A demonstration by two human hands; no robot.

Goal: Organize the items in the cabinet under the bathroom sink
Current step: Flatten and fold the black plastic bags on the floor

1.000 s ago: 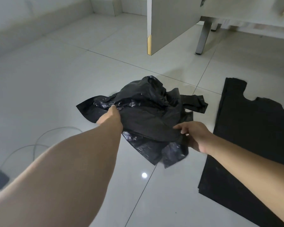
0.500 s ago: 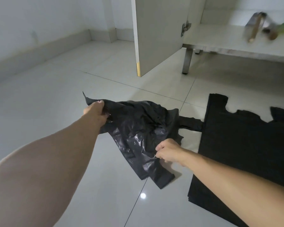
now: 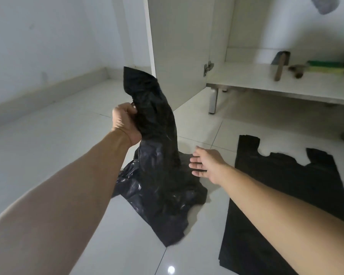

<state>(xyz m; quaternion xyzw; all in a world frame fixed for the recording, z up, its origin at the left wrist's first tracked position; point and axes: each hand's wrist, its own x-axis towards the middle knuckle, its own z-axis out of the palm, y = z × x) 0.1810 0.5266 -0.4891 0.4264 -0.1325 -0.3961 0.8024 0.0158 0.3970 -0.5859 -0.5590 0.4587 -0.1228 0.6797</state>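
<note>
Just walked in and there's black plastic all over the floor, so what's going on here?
A person is sorting black plastic bags on the tiled floor in front of the open cabinet. The left hand grips a crumpled bag and lifts one end up while the rest trails on the floor. The right hand is open beside it, holding nothing. A flattened stack of bags lies to the right. A few tools rest on the cabinet shelf.

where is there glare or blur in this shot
Head view: a small bright glare spot on the floor tile near the bottom edge; the tools on the cabinet shelf look soft and smeared; the wide lens bends the wall and cabinet door; the black bag shows faint sheen, light dim overall.
</note>
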